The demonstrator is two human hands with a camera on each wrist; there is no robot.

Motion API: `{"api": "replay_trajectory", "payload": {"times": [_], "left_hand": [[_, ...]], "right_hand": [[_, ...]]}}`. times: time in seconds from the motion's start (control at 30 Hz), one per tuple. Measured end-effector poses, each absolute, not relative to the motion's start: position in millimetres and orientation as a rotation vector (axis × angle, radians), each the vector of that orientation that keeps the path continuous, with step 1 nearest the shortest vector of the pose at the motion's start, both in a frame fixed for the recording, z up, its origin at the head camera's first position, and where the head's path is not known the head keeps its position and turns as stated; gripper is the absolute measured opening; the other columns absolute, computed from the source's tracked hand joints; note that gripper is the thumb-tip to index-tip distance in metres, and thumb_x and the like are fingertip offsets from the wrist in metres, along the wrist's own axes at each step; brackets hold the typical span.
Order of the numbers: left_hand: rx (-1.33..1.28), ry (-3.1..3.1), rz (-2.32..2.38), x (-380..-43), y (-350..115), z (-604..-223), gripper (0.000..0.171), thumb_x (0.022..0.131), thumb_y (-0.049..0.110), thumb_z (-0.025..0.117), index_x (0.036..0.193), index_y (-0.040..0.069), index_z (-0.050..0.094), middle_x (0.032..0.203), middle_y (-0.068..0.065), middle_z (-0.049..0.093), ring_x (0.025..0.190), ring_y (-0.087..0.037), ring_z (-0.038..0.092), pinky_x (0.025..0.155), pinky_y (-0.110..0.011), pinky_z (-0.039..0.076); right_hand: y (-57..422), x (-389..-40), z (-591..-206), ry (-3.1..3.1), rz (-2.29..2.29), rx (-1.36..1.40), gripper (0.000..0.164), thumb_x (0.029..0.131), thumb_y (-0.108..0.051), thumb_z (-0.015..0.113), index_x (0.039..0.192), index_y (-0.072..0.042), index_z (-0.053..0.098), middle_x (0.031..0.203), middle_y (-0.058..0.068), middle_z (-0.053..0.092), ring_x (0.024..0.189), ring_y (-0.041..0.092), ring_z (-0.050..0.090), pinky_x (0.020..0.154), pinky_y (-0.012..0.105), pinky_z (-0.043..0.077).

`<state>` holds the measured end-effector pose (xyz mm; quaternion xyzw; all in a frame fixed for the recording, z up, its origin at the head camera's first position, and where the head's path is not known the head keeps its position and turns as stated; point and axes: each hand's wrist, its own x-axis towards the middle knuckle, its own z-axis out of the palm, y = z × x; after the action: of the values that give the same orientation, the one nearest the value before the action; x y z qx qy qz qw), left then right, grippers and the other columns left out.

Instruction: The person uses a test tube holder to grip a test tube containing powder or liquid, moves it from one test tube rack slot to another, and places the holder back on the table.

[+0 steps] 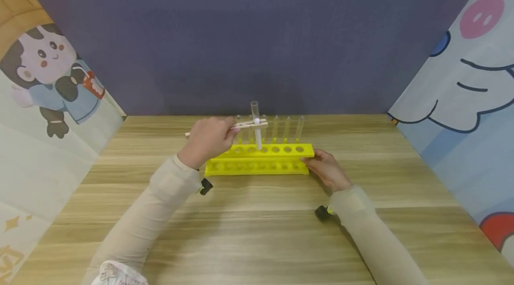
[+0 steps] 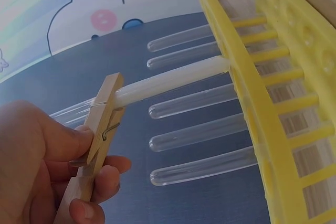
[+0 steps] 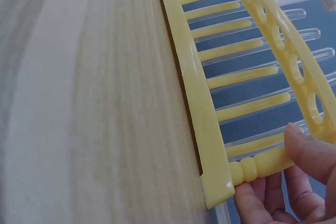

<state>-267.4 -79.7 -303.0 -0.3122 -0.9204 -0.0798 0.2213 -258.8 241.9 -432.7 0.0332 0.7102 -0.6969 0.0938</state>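
Note:
My left hand [image 1: 213, 140] pinches a wooden test tube clamp [image 2: 107, 100] between thumb and fingers. The clamp's jaws close around a glass test tube [image 2: 170, 81] with white contents in its lower part and a clear upper part. That tube stands nearly upright, its lower end at the top plate of a yellow test tube rack [image 1: 270, 155]; I cannot tell whether it has entered a hole. At the rack's right end, my right hand [image 1: 327, 171] grips the end post [image 3: 268, 161], thumb on one side and fingers behind.
Several clear test tubes [image 2: 197, 103] stand rounded end up along the rack's back row, over yellow pegs [image 3: 244, 77]. The wood-grain table [image 1: 257, 231] extends in front, and a dark panel [image 1: 257, 39] rises behind. Cartoon-printed walls [image 1: 474, 97] flank both sides.

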Motion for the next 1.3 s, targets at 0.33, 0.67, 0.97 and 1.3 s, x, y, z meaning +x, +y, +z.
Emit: {"api": "replay_trajectory", "payload": {"times": [0.33,0.67,0.97,1.3], "left_hand": [[-0.875,-2.545,-0.244,-267,-76,-304,0.028,0.093,0.024,0.056,0.068,0.013,0.051,0.051,0.004,0.034,0.044,-0.011,0.03,0.041,-0.026,0.023],[-0.891,-2.555,-0.217,-268,-72,-311,0.026,0.094,0.024,0.056,0.07,0.013,0.052,0.048,0.005,0.032,0.042,-0.01,0.025,0.04,-0.025,0.021],[-0.89,-2.603,-0.219,-269,-70,-317,0.029,0.094,0.023,0.056,0.067,0.015,0.047,0.051,0.004,0.034,0.043,-0.011,0.029,0.041,-0.026,0.023],[-0.902,-2.607,-0.25,-270,-70,-322,0.031,0.094,0.023,0.056,0.066,0.015,0.045,0.05,0.004,0.033,0.043,-0.01,0.028,0.04,-0.026,0.023]], "right_hand": [[241,-258,-431,2.113,-2.059,0.118,0.038,0.093,-0.006,0.057,0.125,0.008,0.044,0.105,-0.001,0.055,0.094,0.008,0.055,0.087,0.019,0.046],[242,-257,-429,2.129,-2.036,0.132,0.037,0.093,-0.007,0.058,0.125,0.007,0.045,0.105,-0.002,0.056,0.097,0.01,0.055,0.089,0.02,0.045],[240,-256,-429,2.102,-2.082,0.125,0.032,0.092,-0.006,0.059,0.12,0.005,0.049,0.101,-0.004,0.057,0.093,0.008,0.055,0.087,0.019,0.046],[239,-258,-430,2.107,-2.065,0.136,0.036,0.092,-0.003,0.057,0.124,0.007,0.046,0.106,0.0,0.055,0.093,0.007,0.056,0.087,0.019,0.046]]}}
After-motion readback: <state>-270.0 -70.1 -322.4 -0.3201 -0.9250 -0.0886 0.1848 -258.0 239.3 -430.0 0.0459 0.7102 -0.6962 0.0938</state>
